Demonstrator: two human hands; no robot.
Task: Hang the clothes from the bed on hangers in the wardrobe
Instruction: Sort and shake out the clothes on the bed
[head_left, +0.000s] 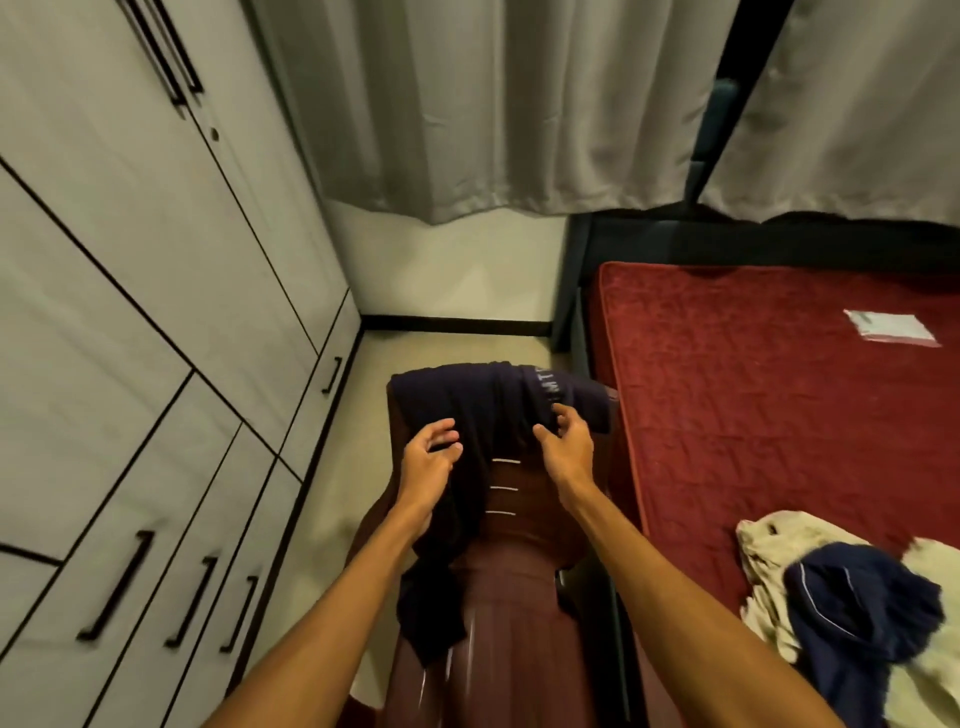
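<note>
Fingers of our left hand (431, 457) loosely spread, right hand (569, 441) pinching dark navy garment (467, 415) draped over a maroon one (498, 597); pale lettering only partly legible.

Dark garment (467, 410): pale printed capitals near its far right edge, partly folded under, "MT" legible, remainder hidden. White paper (889, 328) on red mattress (753, 389): print too small to read.

Head-worn view, steeply down, close above hands (498, 447)
</note>
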